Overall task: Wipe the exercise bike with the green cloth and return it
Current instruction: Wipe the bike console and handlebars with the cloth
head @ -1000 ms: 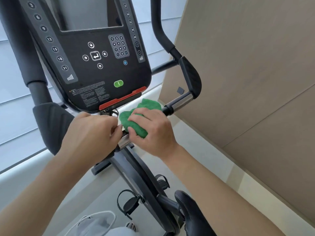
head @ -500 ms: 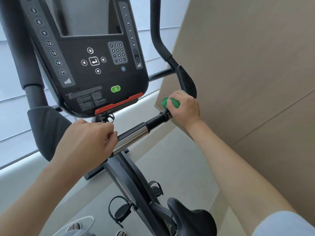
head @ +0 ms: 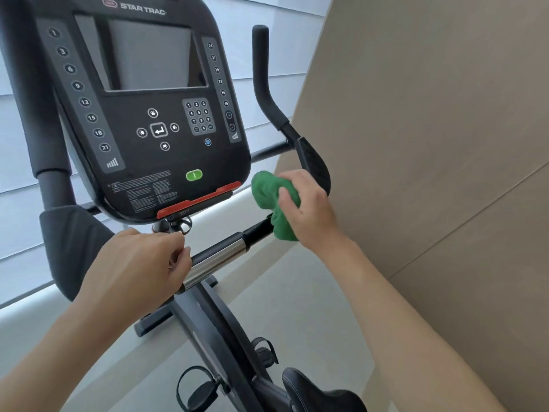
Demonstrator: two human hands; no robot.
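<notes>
Green cloth (head: 274,200), bunched, is held in the right hand (head: 309,209), whose grip is clamped on it with thumb and fingers curled into the folds. The cloth's lower end touches the black section of the exercise bike's (head: 214,316) horizontal handlebar (head: 219,257), just beside the chrome sleeve and below the padded elbow rest (head: 313,163). The left hand (head: 139,269) closes its grip round the inner end of that bar, near the stem beneath the console (head: 154,114).

Judged stage: wiping the right handlebar is under way; return of the cloth is not yet done.

Risks:
- The cloth is a loose wad, so only a small patch meets the bar, and a stroke may skip the underside.
- A trailing fold could snag at the step where chrome meets black and be pulled from the fingers.
- An upward stroke close to the console's lower edge could brush the green button (head: 194,175).
</notes>
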